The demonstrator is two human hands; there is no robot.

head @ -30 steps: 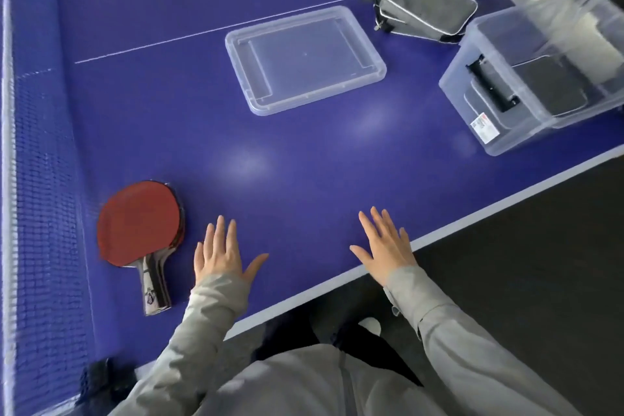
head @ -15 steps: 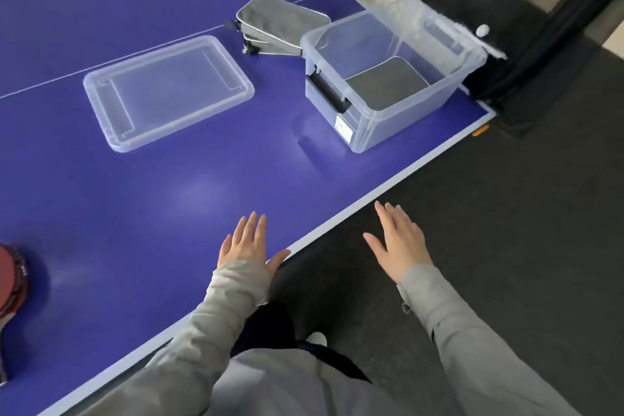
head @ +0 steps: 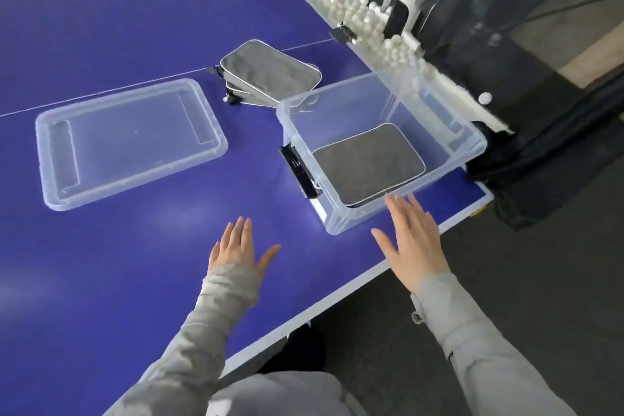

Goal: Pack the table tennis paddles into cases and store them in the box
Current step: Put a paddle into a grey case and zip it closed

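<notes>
Beside the box (head: 341,219), both flat hands hold nothing.

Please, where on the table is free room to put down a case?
Bare table lies between the lid and the box, nearer than the grey cases, and left of the left hand. Crowded: the right edge, with white balls, box and cases.
</notes>
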